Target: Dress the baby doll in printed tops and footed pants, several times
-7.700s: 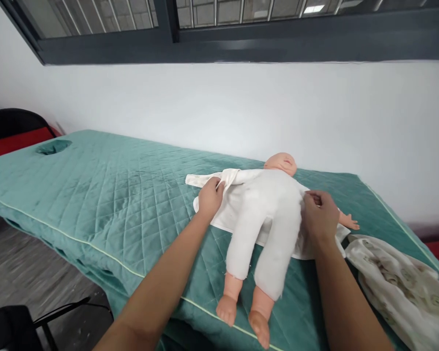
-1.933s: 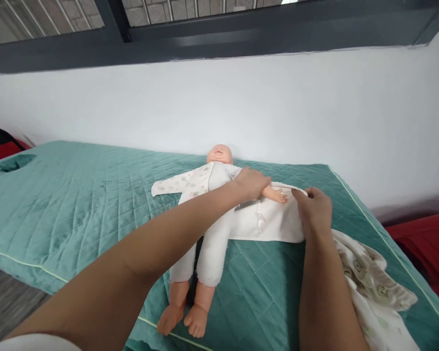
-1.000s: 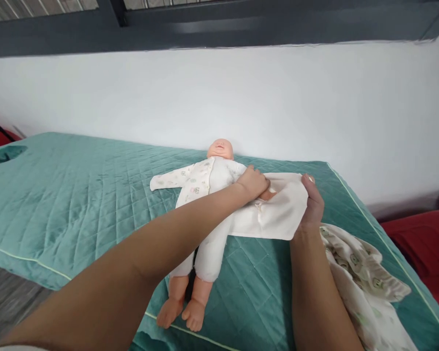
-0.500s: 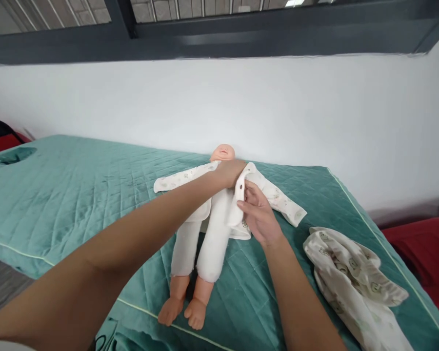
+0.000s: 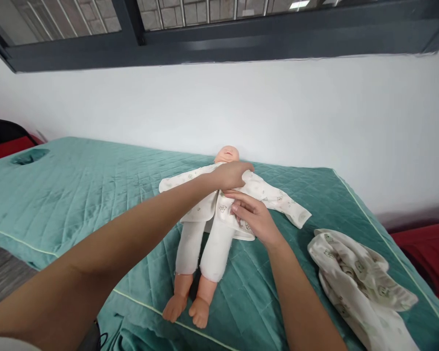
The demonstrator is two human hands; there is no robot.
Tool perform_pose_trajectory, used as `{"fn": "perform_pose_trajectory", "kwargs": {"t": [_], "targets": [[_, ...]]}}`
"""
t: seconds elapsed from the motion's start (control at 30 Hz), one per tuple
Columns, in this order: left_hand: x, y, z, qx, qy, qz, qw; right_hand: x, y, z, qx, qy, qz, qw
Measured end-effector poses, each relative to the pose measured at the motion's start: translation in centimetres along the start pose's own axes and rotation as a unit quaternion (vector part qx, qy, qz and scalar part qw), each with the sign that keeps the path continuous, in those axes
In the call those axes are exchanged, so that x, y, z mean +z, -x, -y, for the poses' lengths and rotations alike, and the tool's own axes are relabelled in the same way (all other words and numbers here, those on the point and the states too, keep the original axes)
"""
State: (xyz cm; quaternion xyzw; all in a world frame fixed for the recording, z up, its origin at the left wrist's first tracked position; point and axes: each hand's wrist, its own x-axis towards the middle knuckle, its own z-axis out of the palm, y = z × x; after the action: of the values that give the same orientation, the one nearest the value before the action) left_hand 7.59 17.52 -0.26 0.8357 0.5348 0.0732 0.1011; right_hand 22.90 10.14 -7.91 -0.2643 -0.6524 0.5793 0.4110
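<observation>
A baby doll lies on its back on a teal quilted massage table, feet toward me. It wears a white printed top with both sleeves spread out, and its white cloth legs are bare of clothing. My left hand rests on the doll's upper chest, fingers curled over the top's front edge. My right hand presses on the top's right front panel over the belly, fingers bent on the fabric.
A crumpled printed garment lies on the table to the right of the doll. The table has a face hole at its far left. A white wall runs behind it, and red seats stand at both sides.
The doll's left arm went into the sleeve. My right hand folded the top's right panel over the doll's body and now presses it at the belly. My left hand stays at the chest.
</observation>
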Motion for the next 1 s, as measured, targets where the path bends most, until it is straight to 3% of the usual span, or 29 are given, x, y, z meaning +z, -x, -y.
{"fn": "perform_pose_trajectory", "kwargs": {"t": [0.1, 0.17, 0.4, 0.5, 0.57, 0.67, 0.73, 0.9, 1.0], "targets": [[0.5, -0.2, 0.7, -0.014, -0.02, -0.113, 0.993, 0.2, 0.0, 0.1, -0.017, -0.014, -0.002, 1.0], [0.3, 0.0, 1.2, -0.046, -0.02, -0.17, 0.984, 0.4, 0.0, 0.1, -0.043, -0.031, -0.035, 0.998], [0.8, 1.0, 3.6, -0.159, 0.051, -0.234, 0.958, 0.0, -0.1, -0.4, -0.094, -0.017, -0.17, 0.981], [2.0, 1.5, 4.7, -0.139, 0.078, -0.315, 0.936, -0.4, -0.2, -0.6, -0.1, 0.04, -0.191, 0.976], [2.8, 2.3, 5.4, -0.1, 0.11, -0.362, 0.92, -0.4, -0.4, -0.8, -0.121, 0.131, -0.194, 0.965], [4.6, 4.7, 6.3, -0.043, 0.18, -0.404, 0.896, 0.1, -0.6, -1.0, -0.16, 0.264, -0.151, 0.939], [6.2, 6.9, 6.8, -0.04, 0.243, -0.431, 0.868, 0.7, -0.6, -1.2, -0.163, 0.322, -0.095, 0.928], [9.7, 10.7, 7.6, -0.162, 0.414, -0.463, 0.767, 1.5, -0.2, -1.3, -0.139, 0.435, 0.018, 0.89], [10.0, 11.0, 7.7, -0.179, 0.433, -0.454, 0.758, 1.2, -0.1, -0.9, -0.157, 0.457, 0.047, 0.874]]}}
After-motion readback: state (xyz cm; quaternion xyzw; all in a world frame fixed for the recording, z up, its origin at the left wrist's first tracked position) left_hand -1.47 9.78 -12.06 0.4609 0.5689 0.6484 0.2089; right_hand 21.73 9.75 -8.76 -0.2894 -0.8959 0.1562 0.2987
